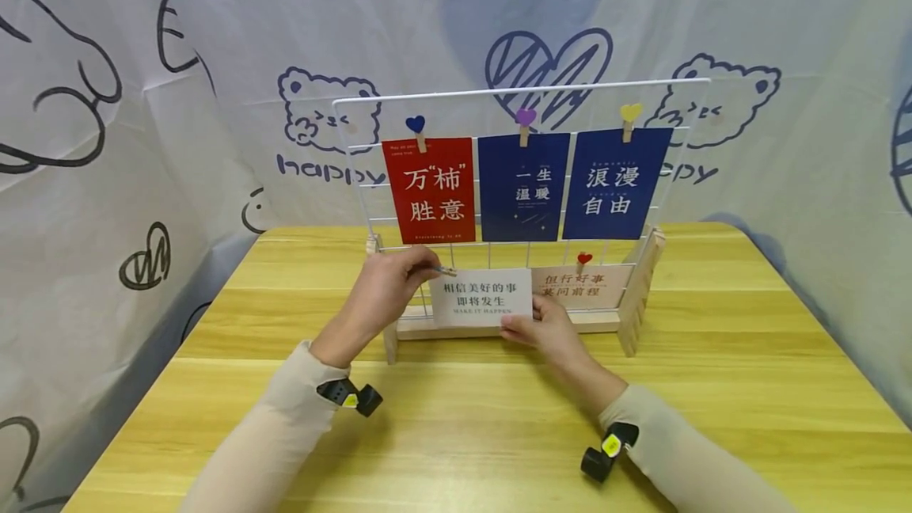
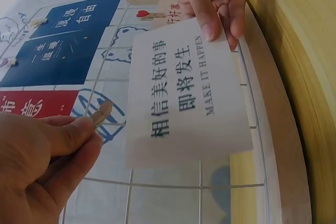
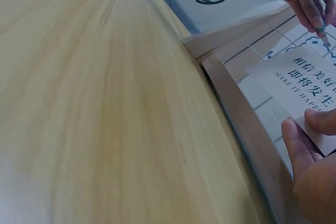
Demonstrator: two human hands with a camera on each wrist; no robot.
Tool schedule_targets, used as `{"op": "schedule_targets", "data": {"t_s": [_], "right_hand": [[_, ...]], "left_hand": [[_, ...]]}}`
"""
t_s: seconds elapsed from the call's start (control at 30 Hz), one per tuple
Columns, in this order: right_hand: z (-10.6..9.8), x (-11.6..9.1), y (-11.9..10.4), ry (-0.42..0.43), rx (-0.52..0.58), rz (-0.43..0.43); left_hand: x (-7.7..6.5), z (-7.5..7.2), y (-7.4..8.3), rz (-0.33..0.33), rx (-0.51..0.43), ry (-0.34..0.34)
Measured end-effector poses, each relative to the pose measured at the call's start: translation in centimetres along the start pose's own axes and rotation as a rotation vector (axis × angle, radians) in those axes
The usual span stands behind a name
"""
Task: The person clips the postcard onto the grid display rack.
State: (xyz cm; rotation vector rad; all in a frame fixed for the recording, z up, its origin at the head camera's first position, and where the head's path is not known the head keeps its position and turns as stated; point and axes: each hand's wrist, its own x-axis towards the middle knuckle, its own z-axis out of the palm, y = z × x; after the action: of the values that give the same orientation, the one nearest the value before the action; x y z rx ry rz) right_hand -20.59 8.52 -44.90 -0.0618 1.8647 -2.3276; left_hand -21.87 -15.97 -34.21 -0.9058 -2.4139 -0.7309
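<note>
A white card [image 1: 481, 299] with dark lettering is held upright before the lower left of a white wire grid rack [image 1: 520, 91]. My right hand [image 1: 545, 331] pinches its lower right corner, thumb in front and fingers behind. Near the card's upper left edge, my left hand [image 1: 388, 283] pinches a small wooden clothespin [image 2: 103, 113] between thumb and forefinger. In the left wrist view the clothespin's tip is apart from the card. Behind the right hand, a beige card [image 1: 598, 291] hangs from a clothespin with a red heart [image 1: 584, 258].
On the rack's upper part hang a red card [image 1: 436, 216], a blue card [image 1: 516, 220] and another blue card [image 1: 618, 220], each under a heart clothespin. The rack's wooden base [image 1: 584, 323] stands on a wooden table [image 1: 456, 434], before a patterned cloth [image 1: 214, 196].
</note>
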Motion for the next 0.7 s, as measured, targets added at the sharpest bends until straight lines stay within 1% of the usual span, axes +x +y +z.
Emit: {"op": "schedule_targets", "data": {"t_s": [0.13, 0.2, 0.37, 0.43, 0.7], "right_hand": [[0.6, 0.2, 0.3, -0.006, 0.017, -0.007], [0.9, 0.3, 0.5, -0.007, 0.024, -0.003], [1.5, 0.3, 1.0, 0.003, 0.034, -0.007], [1.7, 0.4, 1.1, 0.006, 0.030, -0.021], [1.7, 0.4, 1.0, 0.004, -0.009, -0.037]], "left_hand": [[0.1, 0.2, 0.1, 0.043, 0.017, 0.024], [0.3, 0.3, 0.2, 0.053, 0.032, 0.025], [0.6, 0.3, 0.8, 0.030, 0.091, 0.007], [0.7, 0.4, 0.9, 0.021, 0.109, 0.003], [1.1, 0.6, 1.3, 0.030, 0.144, 0.010]]}}
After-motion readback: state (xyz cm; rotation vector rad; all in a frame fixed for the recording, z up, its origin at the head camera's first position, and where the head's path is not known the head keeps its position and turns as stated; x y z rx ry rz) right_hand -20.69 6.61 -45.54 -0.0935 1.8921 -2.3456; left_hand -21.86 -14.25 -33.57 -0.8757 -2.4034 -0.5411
